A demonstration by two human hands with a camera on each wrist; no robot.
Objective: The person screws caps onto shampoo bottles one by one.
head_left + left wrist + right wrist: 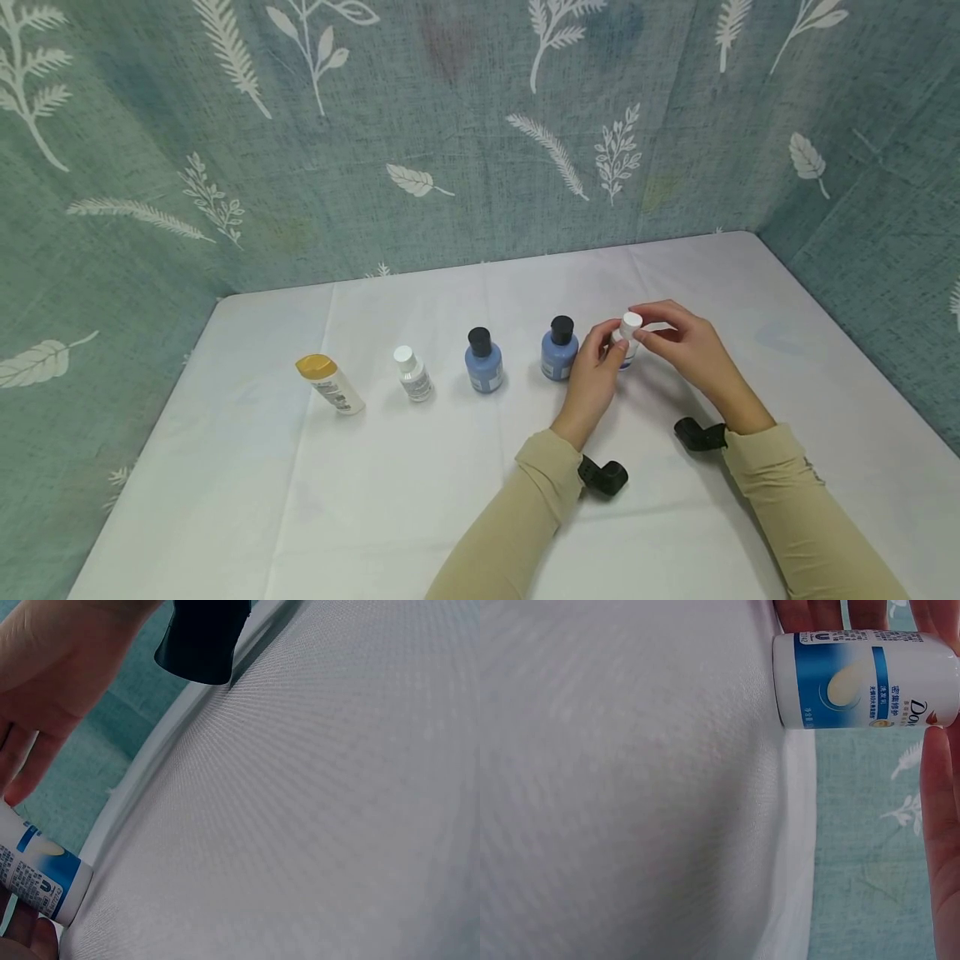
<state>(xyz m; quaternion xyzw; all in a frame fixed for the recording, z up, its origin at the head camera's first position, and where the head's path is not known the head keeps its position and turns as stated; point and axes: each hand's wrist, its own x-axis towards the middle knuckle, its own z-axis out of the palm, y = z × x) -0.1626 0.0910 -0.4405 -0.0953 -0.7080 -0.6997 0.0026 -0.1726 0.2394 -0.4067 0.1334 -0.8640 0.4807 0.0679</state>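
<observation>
A small white Dove shampoo bottle (855, 679) with a blue-banded label stands upright at the right of the row. My left hand (591, 383) holds its body between thumb and fingers from the left. From the right, my right hand (693, 350) pinches around the white cap (632, 321) with thumb and forefinger. In the left wrist view, the bottle (45, 862) has its base at the white tabletop, and fingers lie on both sides of it. Just left of my left hand stands a blue bottle with a black cap (559, 350).
Further left along the row stand another blue black-capped bottle (483, 362), a white capped bottle (413, 375) and a white bottle with a yellow cap (332, 385). All rest on the white-covered table (390, 517). A green leaf-patterned cloth (450, 150) hangs behind it.
</observation>
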